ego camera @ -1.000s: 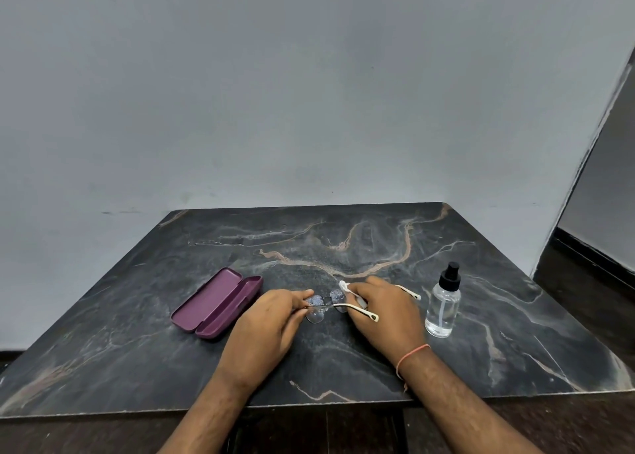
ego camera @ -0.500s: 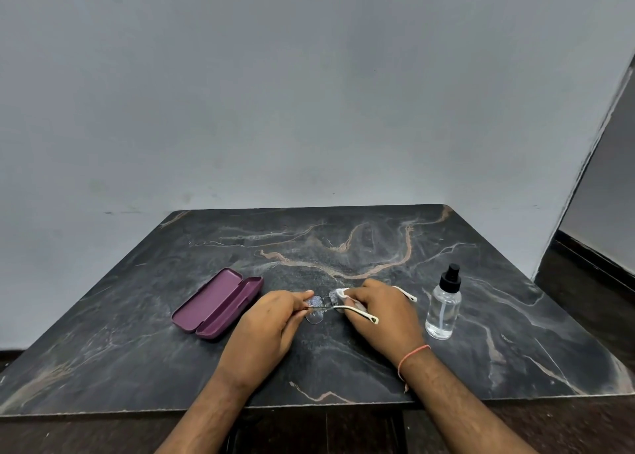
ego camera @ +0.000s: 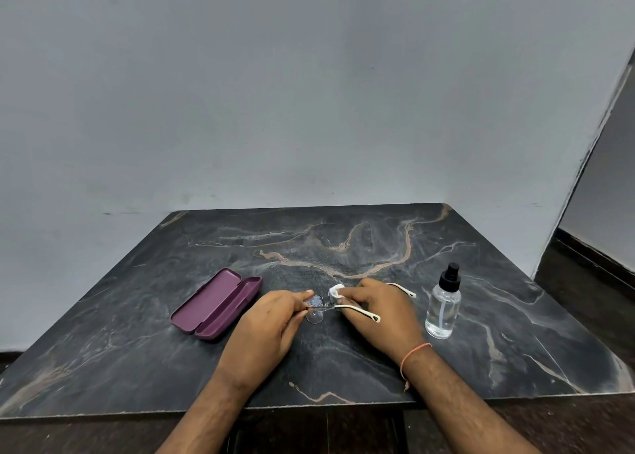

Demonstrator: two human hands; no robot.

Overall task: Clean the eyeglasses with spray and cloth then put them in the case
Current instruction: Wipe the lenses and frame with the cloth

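Cloth (ego camera: 336,291) shifted; eyeglasses (ego camera: 318,307) temples rightward.

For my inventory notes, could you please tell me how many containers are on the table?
2: an open maroon hard eyeglass case left of the hands, and a clear spray bottle with black nozzle standing upright on the right.

Two bare forearms w/ no sleeves in view, both showing fine dark hair along their length. Left hand (ego camera: 266,323) has no ring, watch or band that can be seen. Right hand (ego camera: 376,312) likewise ringless as far as the view shows. Right wrist wears a thin orange-pink thread band (ego camera: 412,354), wrapped around once, w/ a short loose end hanging from it on the underside. No gloves, no markings visible on either arm.
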